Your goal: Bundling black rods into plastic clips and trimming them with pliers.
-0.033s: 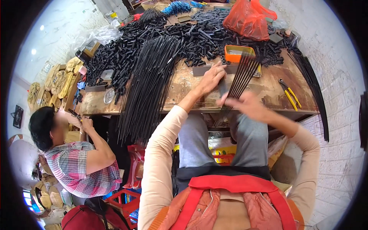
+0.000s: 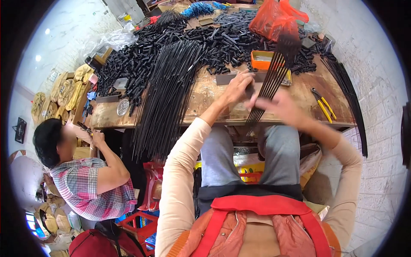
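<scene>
Several thin black rods [image 2: 272, 79] form a slanting fan in front of me, their far ends smeared by motion. My right hand [image 2: 278, 107], also blurred, is closed around them near their lower end, over the table's front edge. Just left of it, my left hand [image 2: 239, 88] rests at the table with curled fingers around something small and dark [image 2: 250, 89], mostly hidden, whose kind I cannot make out. Behind my hands lies a long grey bar [image 2: 225, 79]. An orange-rimmed tray [image 2: 260, 63] stands beyond the rods.
A big bundle of black rods [image 2: 169, 94] overhangs the table's front at left. Pliers with yellow handles [image 2: 323, 105] and more rods [image 2: 349, 94] lie right. Behind are heaped black tubular parts [image 2: 171, 36] and a red plastic bag [image 2: 274, 19]. A co-worker [image 2: 92, 180] sits left.
The rod fan in my right hand has risen and shifted farther over the table. My right forearm has moved slightly right; my left hand stays nearly in place.
</scene>
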{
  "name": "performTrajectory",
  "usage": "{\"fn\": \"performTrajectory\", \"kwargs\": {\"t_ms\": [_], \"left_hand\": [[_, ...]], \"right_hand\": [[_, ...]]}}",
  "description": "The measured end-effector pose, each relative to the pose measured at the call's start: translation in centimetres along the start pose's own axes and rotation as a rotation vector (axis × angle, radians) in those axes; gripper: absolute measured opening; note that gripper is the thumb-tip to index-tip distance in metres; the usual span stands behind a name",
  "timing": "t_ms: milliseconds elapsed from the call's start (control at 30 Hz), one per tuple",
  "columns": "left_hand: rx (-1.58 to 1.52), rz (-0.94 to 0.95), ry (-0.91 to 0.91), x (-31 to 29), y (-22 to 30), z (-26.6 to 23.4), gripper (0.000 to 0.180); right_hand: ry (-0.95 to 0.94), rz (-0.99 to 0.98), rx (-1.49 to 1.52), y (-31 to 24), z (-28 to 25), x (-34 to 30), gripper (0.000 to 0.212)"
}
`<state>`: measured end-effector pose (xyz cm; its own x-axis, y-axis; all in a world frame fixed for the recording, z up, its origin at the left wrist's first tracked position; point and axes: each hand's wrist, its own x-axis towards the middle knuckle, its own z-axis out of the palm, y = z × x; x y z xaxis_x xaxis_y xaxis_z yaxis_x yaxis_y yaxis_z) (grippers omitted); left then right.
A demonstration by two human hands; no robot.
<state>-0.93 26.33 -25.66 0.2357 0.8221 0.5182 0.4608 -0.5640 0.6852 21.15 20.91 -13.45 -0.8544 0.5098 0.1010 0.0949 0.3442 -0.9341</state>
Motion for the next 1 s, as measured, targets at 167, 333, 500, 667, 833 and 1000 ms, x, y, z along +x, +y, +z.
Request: {"fn": "performTrajectory", "kwargs": {"t_ms": [167, 333, 500, 667, 833, 1000], "left_hand": [[-0.847, -0.425, -0.223, -2.5, 12.5, 0.6, 0.070], [-0.909, -0.157, -0.267, -9.1, 20.2, 5.1, 0.026], [-0.526, -0.312, -0.017, -7.9, 18.0, 3.4, 0.033], [0.378, -0.111, 0.179, -4.8, 20.6, -0.3, 0.019], [1.081, 0.370, 0.420, -2.1, 25.1, -3.5, 0.041], [0.288, 0.112, 0.258, -5.4, 21.5, 0.1, 0.037]], "right_hand": [[0.116, -0.114, 0.060, -10.9, -7.5, 0.8, 0.029], [0.008, -0.104, 0.078, -13.5, -7.2, -0.1, 0.033], [0.646, -0.438, -0.863, -13.5, -7.2, -3.0, 0.043], [0.251, -0.715, -1.833, -9.1, -0.8, -4.4, 0.044], [0.492, -0.633, -1.021, -5.2, -5.4, 2.3, 0.034], [0.333, -0.230, 0.457, -9.9, -2.8, 1.2, 0.047]]}}
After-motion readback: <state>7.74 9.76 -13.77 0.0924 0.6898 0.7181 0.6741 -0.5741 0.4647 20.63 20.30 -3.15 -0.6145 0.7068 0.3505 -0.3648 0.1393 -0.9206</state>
